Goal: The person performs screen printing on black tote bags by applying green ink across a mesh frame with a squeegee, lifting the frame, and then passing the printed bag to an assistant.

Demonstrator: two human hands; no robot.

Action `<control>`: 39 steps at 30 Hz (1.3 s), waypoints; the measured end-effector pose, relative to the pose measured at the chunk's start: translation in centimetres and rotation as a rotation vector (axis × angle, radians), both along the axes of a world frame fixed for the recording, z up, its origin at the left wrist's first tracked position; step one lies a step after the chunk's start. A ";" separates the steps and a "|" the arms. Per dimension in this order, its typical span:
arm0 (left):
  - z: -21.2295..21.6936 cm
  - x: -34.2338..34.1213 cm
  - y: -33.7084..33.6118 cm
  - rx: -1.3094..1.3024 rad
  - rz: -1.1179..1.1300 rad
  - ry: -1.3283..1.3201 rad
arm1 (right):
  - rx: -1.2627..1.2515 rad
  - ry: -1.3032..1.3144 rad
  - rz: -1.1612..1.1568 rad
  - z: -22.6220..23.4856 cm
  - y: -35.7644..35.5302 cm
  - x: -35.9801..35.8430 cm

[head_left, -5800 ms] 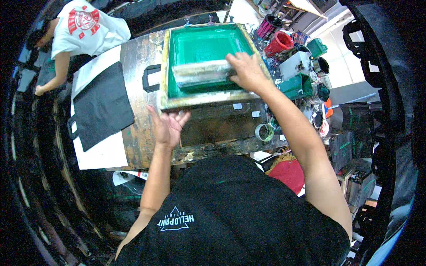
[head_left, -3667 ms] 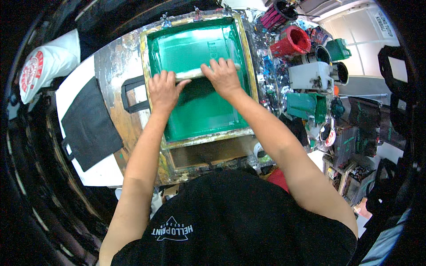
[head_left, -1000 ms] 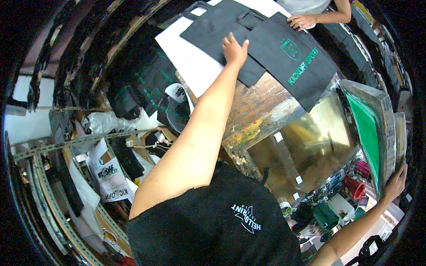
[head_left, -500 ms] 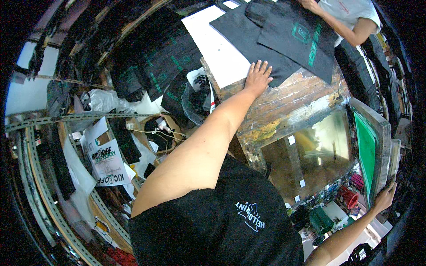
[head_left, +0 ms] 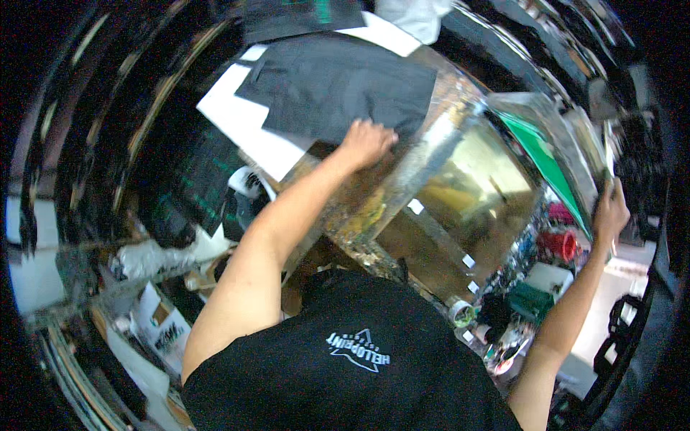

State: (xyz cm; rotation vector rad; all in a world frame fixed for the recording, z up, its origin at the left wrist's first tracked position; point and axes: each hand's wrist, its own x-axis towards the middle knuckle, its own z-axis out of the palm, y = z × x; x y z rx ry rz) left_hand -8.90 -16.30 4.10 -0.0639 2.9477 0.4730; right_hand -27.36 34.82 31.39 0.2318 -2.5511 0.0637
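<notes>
A plain black fabric bag [head_left: 345, 82] lies over a white board [head_left: 269, 147] on the paint-stained wooden table. My left hand [head_left: 368, 144] is at the bag's near edge, its fingers curled down onto the cloth; the fingertips are hidden. Out to the right, my right hand [head_left: 611, 208] grips the rim of a tilted printing screen [head_left: 546, 161] with green mesh, raised on its far side. Beyond the bag, a black sheet with green print [head_left: 305, 18] shows at the top edge, near a person's white shirt [head_left: 413, 18].
A glass-like panel [head_left: 496, 179] is set into the table's near part. Beside it stand a red container [head_left: 557, 244], a dark green tub [head_left: 530, 302] and a small jar [head_left: 461, 313]. Printed black sheets [head_left: 198, 172] hang left of the table, above cluttered shelving.
The printed black piece has moved off the table toward the far side, uncovering the plain bag. My left hand went from flat to curled. My view has turned, and the screen is still held.
</notes>
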 end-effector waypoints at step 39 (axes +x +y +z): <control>12.3 1.8 21.7 2.102 0.160 0.145 | 0.138 -0.199 0.145 -4.5 -3.5 11.1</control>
